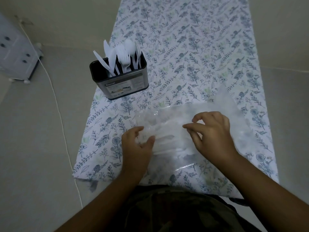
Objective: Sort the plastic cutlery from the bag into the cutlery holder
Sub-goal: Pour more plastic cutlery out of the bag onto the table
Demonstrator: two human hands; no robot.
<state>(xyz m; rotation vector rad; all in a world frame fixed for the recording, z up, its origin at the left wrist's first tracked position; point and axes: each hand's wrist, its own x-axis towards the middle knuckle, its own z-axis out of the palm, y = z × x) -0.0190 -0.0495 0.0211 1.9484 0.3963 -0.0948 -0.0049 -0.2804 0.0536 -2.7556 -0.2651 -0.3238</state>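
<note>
A clear plastic bag (173,144) lies flat on the floral tablecloth in front of me, with white plastic cutlery dimly visible through it. My left hand (136,148) grips the bag's left end, fingers and thumb curled around the crumpled plastic. My right hand (210,131) sits on top of the bag with bent fingers, fingertips touching the film; whether it pinches the plastic is unclear. The metal cutlery holder (123,82) stands at the table's far left edge, with several white forks, knives and spoons (122,56) upright in it.
The floral tablecloth (192,47) covers a narrow table running away from me. To the left, on the floor, stand a white drawer unit (15,54) and a thin white cable (58,104). The table's left edge lies close to the holder.
</note>
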